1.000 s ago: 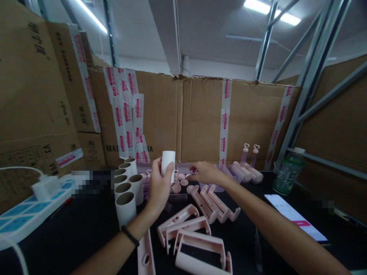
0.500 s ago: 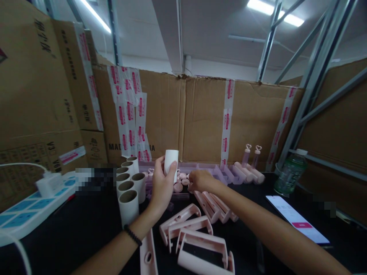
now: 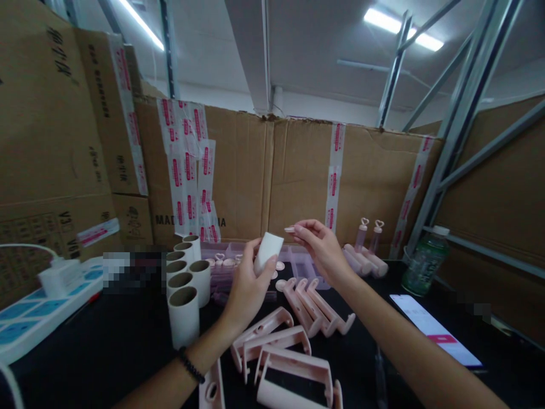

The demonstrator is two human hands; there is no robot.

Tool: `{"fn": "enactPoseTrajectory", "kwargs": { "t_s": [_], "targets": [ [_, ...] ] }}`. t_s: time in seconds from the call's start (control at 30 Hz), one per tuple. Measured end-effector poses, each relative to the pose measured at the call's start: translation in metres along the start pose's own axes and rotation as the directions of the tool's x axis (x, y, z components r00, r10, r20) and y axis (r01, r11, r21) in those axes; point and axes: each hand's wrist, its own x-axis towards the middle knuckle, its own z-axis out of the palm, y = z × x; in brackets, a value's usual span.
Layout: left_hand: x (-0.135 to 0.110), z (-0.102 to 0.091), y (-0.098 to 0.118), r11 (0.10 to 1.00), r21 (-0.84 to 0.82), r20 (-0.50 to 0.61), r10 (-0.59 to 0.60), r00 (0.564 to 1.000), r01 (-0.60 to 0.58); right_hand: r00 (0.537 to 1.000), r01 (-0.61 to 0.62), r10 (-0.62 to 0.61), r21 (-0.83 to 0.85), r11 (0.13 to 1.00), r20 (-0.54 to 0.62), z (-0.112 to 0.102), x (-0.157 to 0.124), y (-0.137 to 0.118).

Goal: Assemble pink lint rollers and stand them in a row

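My left hand [image 3: 249, 284] is closed around a white cardboard tube [image 3: 268, 253], held tilted above the table. To its right, my right hand [image 3: 319, 244] pinches a small pink round cap [image 3: 290, 230] seen edge-on, close to the tube's upper end but apart from it. Below the hands lie several pink plastic frames [image 3: 293, 360], and more slim pink frames [image 3: 313, 307] lean side by side under my right wrist. Behind my left hand are small pink pieces with heart-shaped tops [image 3: 219, 260], partly hidden. A few round pink caps [image 3: 280, 266] show behind the tube.
Several white tubes [image 3: 184, 315] stand upright at left, near a power strip [image 3: 25, 321]. A purple tray [image 3: 298, 261] lies at the back. Two pink rollers with heart-topped sticks [image 3: 361, 258], a green bottle [image 3: 426, 261] and a phone [image 3: 438, 332] are at right. Cardboard [image 3: 242, 170] walls the back.
My right hand has risen from the caps on the table with one pink cap between its fingers. My left hand has shifted slightly right and tilted the tube toward it.
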Motion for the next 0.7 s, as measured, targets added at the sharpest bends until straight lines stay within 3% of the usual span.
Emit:
{"fn": "enactPoseTrajectory", "kwargs": {
  "t_s": [0.1, 0.23, 0.43, 0.7],
  "targets": [
    [-0.003, 0.002, 0.002, 0.999, 0.028, 0.085, 0.021, 0.996, -0.024, 0.999, -0.035, 0.039, 0.142, 0.989, -0.022, 0.006, -0.016, -0.001],
    [-0.005, 0.002, 0.004, 0.998, 0.047, 0.145, 0.042, 0.989, -0.05, 0.999, -0.039, 0.039, 0.144, 0.989, 0.004, 0.012, -0.031, 0.005],
    [-0.006, 0.002, 0.004, 0.997, 0.06, 0.179, 0.026, 0.984, -0.037, 1.0, -0.014, 0.014, 0.016, 1.0, 0.023, 0.012, -0.039, 0.008],
    [-0.009, 0.003, 0.007, 0.997, 0.055, 0.196, 0.05, 0.979, -0.062, 0.987, 0.161, -0.154, -0.221, 0.962, 0.05, 0.008, -0.046, 0.003]
  ]
}}
